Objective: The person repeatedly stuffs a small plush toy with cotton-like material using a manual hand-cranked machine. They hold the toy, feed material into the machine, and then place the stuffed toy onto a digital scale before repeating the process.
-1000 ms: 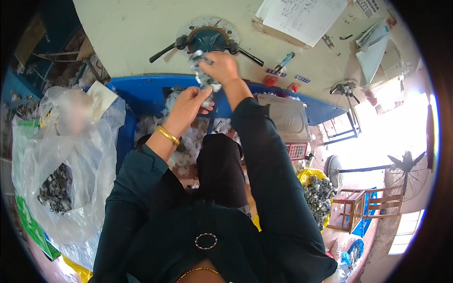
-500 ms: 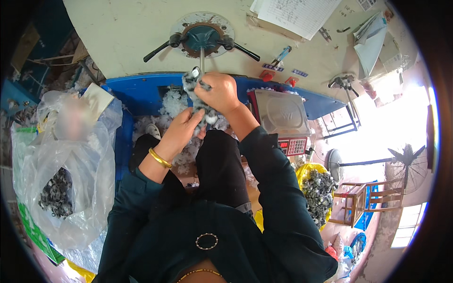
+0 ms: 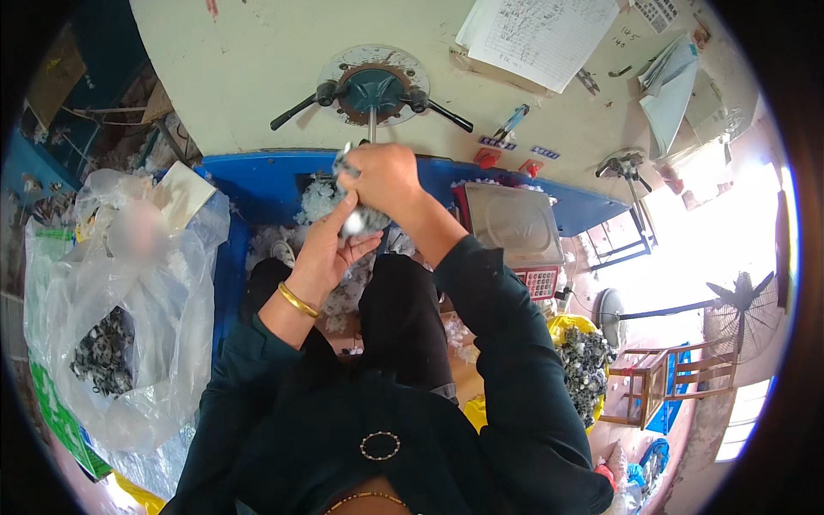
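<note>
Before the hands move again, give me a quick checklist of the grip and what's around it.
1. Right hand closed on the small grey part: ok.
2. Left hand supporting the part from below: ok.
3. Part's exact shape and orientation: cannot tell, fingers cover it.
4. Press spindle above the hands, touching the part or not: cannot tell.
5. Blue tray of white pieces beneath the hands: ok.
6. Scale apart from the hands: ok.

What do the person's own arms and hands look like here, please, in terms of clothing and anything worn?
Both arms wear long dark teal sleeves ending near the wrists. The left hand and right hand are bare and gloveless. A gold bangle circles the left wrist.
</note>
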